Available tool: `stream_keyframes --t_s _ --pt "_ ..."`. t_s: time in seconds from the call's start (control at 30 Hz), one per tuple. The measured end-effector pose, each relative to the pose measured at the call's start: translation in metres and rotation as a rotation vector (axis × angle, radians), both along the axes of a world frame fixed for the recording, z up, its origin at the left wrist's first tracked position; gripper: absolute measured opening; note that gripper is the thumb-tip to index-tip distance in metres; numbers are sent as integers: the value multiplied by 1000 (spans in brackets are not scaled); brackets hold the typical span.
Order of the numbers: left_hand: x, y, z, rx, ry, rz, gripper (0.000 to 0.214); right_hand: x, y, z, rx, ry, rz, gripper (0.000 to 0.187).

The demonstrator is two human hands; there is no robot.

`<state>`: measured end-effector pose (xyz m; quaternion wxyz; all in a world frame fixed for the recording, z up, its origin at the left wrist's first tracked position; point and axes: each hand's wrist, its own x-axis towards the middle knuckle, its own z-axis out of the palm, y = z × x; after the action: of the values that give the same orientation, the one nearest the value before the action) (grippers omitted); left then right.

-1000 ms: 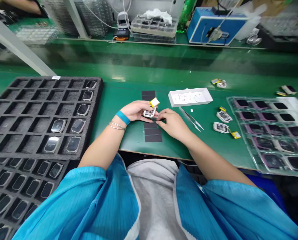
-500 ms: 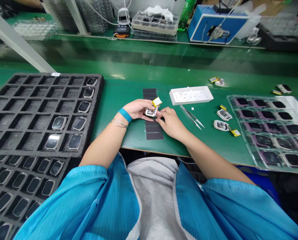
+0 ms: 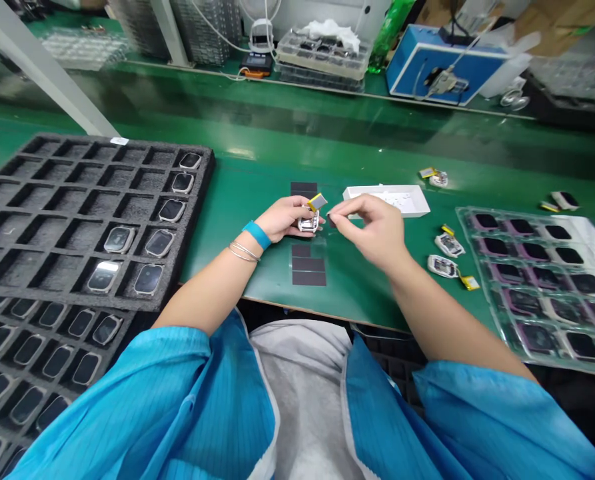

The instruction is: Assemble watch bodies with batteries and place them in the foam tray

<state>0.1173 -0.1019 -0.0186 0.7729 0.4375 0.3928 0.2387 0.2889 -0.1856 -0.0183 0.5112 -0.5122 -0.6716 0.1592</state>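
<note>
My left hand (image 3: 282, 221) is shut on a small silver watch module (image 3: 308, 224), and a yellow-edged battery (image 3: 317, 202) sticks up from it. My right hand (image 3: 370, 230) is raised just to the right of the module, not touching it. Its thumb and forefinger pinch a small dark pad (image 3: 331, 220). Several black adhesive pads (image 3: 307, 270) lie on the green bench below my hands, with more (image 3: 304, 188) above them.
A black foam tray (image 3: 200, 200) holding watch cases fills the left. A white tray (image 3: 417, 202) stands behind my right hand, which hides any tweezers. Loose modules (image 3: 442, 267) lie to the right, beside a clear plastic tray (image 3: 477, 223) of dark screens.
My right hand has lifted away from the module, moving up and right, with a small dark pad pinched in its fingers. The view has shifted slightly.
</note>
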Motion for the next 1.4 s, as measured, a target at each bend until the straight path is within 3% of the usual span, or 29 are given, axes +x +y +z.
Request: stream_keyframes --t_s 0.17,0.3,0.5,1.13,1.33,1.4 --pt "5 -5 1 50 30 77 12 -2 31 -18 -264 295 75 31" --pt "6 -6 2 54 55 81 11 -6 28 -31 -319 382 86 38" --pt "7 -4 -3 45 57 88 11 -10 26 -33 -323 438 73 44" --pt "6 -5 -4 33 31 104 9 -21 19 -35 -119 194 -82 13" --pt "7 -7 -4 4 7 146 11 -21 16 -32 -57 -80 -133 8" --pt "7 -7 -4 7 4 149 11 -16 19 -32 -18 -141 -196 15"
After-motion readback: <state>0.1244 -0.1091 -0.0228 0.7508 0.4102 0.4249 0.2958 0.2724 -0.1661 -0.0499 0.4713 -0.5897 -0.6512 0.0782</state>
